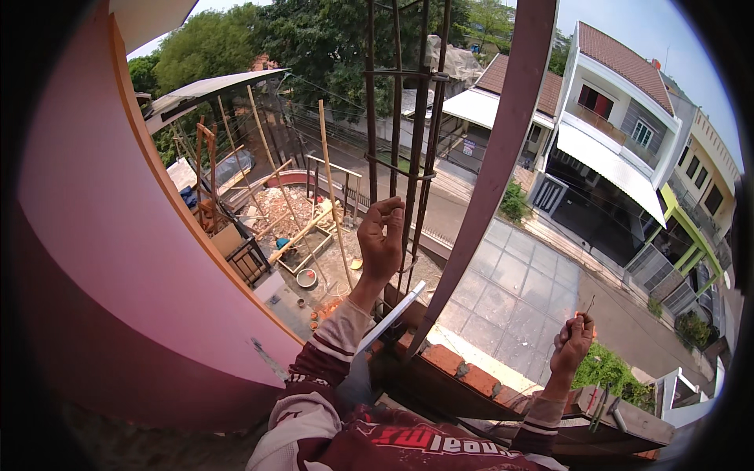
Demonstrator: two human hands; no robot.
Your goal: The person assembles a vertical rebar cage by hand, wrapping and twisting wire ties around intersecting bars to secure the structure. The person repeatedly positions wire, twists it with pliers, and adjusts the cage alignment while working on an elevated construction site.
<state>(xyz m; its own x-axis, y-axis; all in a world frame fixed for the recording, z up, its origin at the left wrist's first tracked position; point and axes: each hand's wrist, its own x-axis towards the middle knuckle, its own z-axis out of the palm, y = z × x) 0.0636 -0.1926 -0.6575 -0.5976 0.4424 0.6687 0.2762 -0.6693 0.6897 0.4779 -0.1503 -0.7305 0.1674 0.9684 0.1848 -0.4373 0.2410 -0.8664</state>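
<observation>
My left hand [382,243] is raised beside a column cage of rusty reinforcing bars [417,118], which stands upright with several stirrups around it. Its thumb and fingers are pinched together in front of the lower bars. Whatever they pinch is too small to make out. Farther right and lower, my right hand [573,345] is closed on a thin rod-like tool [591,304] pointing up, with a bit of orange at the fingers. The tool's exact kind is unclear. Between the two hands rises a slanting wooden post [499,161].
A low brick wall [479,381] runs below my arms, with planks [624,424] at its right. A pale strip [393,315] leans by my left forearm. The pink wall [149,228] curves along the left. Far below lie a rubble-strewn yard [294,208] and a street.
</observation>
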